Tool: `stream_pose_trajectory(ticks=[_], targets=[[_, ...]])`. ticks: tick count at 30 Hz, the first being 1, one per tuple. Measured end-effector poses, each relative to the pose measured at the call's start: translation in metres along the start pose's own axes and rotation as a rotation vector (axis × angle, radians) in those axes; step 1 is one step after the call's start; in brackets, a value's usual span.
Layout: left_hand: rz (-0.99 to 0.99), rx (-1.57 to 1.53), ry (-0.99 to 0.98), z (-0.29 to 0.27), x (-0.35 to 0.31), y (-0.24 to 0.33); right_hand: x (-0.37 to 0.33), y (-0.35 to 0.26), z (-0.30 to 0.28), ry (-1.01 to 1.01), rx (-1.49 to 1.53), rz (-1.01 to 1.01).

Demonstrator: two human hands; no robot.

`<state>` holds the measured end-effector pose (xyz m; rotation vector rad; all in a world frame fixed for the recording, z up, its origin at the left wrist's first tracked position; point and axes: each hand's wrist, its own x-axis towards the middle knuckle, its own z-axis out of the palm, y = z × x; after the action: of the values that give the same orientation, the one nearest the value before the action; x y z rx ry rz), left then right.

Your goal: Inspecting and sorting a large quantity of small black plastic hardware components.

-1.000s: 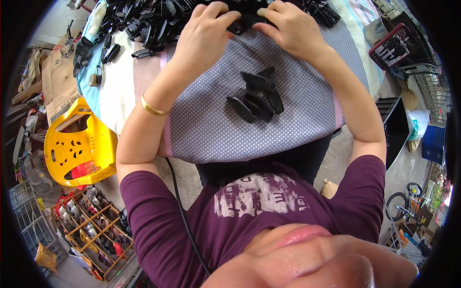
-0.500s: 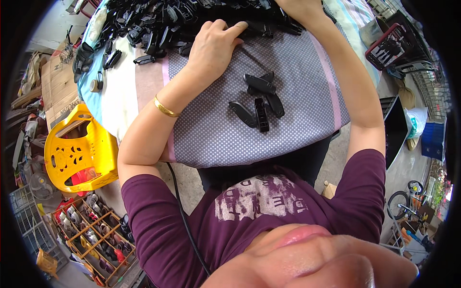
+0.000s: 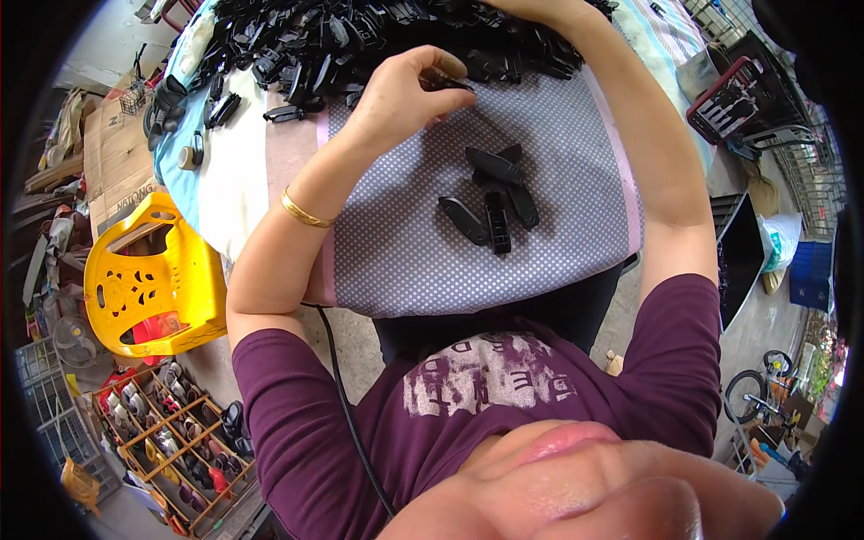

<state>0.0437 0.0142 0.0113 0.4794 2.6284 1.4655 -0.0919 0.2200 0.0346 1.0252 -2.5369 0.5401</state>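
Observation:
My left hand [image 3: 409, 94], a gold bangle on its wrist, is above the near edge of a big heap of black plastic pieces [image 3: 297, 54]. Its thumb and fingers close on a slim black plastic piece [image 3: 446, 85]. At the top edge of the picture, my right hand [image 3: 540, 9] reaches over the heap; its fingers are cut off, so their hold is hidden. Nearer to me, several elongated black plastic pieces [image 3: 463, 220] lie in a loose cluster on the grey patterned cloth [image 3: 405, 261], one narrow piece [image 3: 497, 223] showing its slotted side.
A yellow plastic chair [image 3: 153, 279] stands left of the table. Beyond it are cardboard [image 3: 112, 162] and a wooden shoe rack [image 3: 175, 441]. A dark red crate [image 3: 720, 103] and a metal pot [image 3: 702, 72] sit at the right. A black cable [image 3: 337, 387] hangs beside my lap.
My left hand has come up off the heap's edge, its fingers now curled round a slim black piece. My right hand has slid farther left and up, partly out of the picture.

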Motion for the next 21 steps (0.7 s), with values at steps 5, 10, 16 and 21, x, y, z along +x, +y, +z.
stream_pose_trajectory(ticks=[5,10,16,21], targets=[[-0.037,-0.330,-0.062,0.005,0.000,-0.012,-0.005,0.020,-0.008,0.026,-0.086,0.013],[-0.031,-0.636,0.003,0.001,0.006,-0.020,-0.014,0.024,-0.002,0.052,-0.306,0.013],[-0.009,-0.534,0.107,-0.001,0.007,-0.019,-0.045,-0.019,0.002,0.366,-0.001,-0.122],[0.035,-0.636,0.111,0.005,0.009,-0.030,-0.069,-0.048,0.008,0.200,0.649,0.172]])
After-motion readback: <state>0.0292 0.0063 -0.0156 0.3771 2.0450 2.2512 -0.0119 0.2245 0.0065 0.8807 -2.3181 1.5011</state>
